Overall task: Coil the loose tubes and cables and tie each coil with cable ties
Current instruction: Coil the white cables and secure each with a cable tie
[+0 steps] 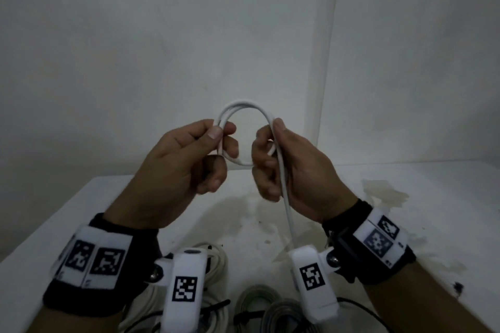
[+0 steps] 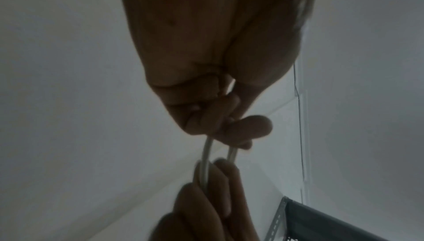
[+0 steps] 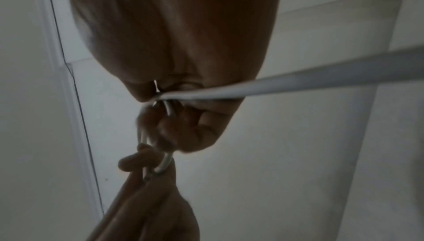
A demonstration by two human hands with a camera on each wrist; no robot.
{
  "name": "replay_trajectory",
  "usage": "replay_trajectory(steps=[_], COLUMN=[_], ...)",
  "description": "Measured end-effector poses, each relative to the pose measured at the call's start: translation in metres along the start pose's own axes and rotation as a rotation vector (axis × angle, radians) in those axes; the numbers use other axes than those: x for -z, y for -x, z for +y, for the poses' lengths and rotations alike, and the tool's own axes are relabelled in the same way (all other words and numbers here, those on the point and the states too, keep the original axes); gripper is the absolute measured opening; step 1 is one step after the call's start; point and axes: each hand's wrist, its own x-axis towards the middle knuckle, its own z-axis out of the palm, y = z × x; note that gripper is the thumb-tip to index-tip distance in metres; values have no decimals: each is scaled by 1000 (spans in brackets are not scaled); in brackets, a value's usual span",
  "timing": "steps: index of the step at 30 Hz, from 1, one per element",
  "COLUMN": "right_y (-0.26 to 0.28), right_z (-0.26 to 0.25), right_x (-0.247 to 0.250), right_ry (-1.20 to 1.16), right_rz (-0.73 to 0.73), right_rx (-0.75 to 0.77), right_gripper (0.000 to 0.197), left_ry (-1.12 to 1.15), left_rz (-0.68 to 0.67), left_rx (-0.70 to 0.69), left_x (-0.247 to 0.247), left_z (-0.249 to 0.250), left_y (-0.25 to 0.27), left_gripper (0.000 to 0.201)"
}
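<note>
A thin white cable (image 1: 243,105) is wound into a small loop held up in the air between both hands. My left hand (image 1: 213,140) pinches the loop's left side between thumb and fingers. My right hand (image 1: 270,140) grips the right side, and the cable's loose tail (image 1: 286,203) runs down past the right palm toward the table. In the left wrist view two strands of the cable (image 2: 206,156) pass from my left fingers to the right hand below. In the right wrist view the tail (image 3: 298,81) stretches off to the right.
Below the wrists, on the white table (image 1: 81,211), lie a white coiled cable (image 1: 216,259) and grey coiled cables (image 1: 259,303) bound with black ties. A wall stands close behind. A dark shelf frame (image 2: 321,221) shows low in the left wrist view.
</note>
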Motion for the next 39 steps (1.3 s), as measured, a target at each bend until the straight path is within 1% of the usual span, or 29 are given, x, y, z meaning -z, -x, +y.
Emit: replay_trajectory(steps=[3, 4, 5, 7, 9, 10, 11, 14, 16, 17, 19, 21, 23, 25, 26, 28, 32, 34, 36, 38, 39], right_y=[-1, -1, 0, 0, 0, 0, 0, 1, 1, 1, 0, -1, -1, 0, 0, 0, 0, -1, -1, -1, -2], right_z=[-6, -8, -9, -8, -5, -5, -5, -8, -9, -8, -5, -2, -1, -4, -6, -7, -7, -8, -9, -8, -6], right_x=[3, 4, 5, 3, 0, 0, 1, 1, 3, 3, 1, -2, -3, -1, -1, -3, -10, -8, -7, -9, -11], right_ry=[162, 203, 209, 116, 0, -4, 33, 214, 239, 201, 53, -64, -75, 9, 60, 70, -127, -85, 35, 135, 170], right_rz=[56, 72, 80, 63, 36, 35, 50, 111, 135, 132, 85, 46, 56, 97, 108, 110, 78, 127, 199, 266, 294], right_rx=[8, 15, 31, 67, 64, 55, 46, 15, 30, 48, 72, 50, 20, 17, 24, 32, 31, 49, 89, 124, 133], right_gripper=[40, 40, 39, 36, 38, 39, 40, 40, 39, 37, 34, 34, 34, 36, 37, 37, 38, 39, 39, 38, 38], left_ry=[-172, -185, -160, -68, 35, 55, 41, -122, -129, -94, 14, 92, 21, -89, -99, -33, 92, 28, -133, -265, -295], left_rz=[-35, -28, -11, 29, 39, 29, 10, -37, -17, 8, 45, 25, -18, -39, -34, -14, 8, 0, -31, -48, -43], left_rx=[2, -12, -29, -69, -88, -80, -62, -42, -53, -65, -81, -72, -45, -23, -19, -27, -55, -57, -64, -76, -85], left_x=[7, 8, 6, -1, -8, -9, -9, -1, 0, -3, -11, -16, -13, -5, -3, -4, -17, -18, -16, -11, -10], left_z=[1, 0, -3, -9, -13, -14, -12, -8, -8, -9, -13, -15, -13, -10, -9, -9, -16, -17, -15, -13, -12], left_y=[0, 0, 0, -2, -3, -3, -3, -1, -1, -2, -2, -2, -1, -1, -2, -2, -2, -1, 0, 1, 1], left_gripper=[31, 30, 27, 22, 20, 21, 23, 29, 28, 26, 24, 26, 28, 24, 24, 27, 25, 27, 30, 26, 23])
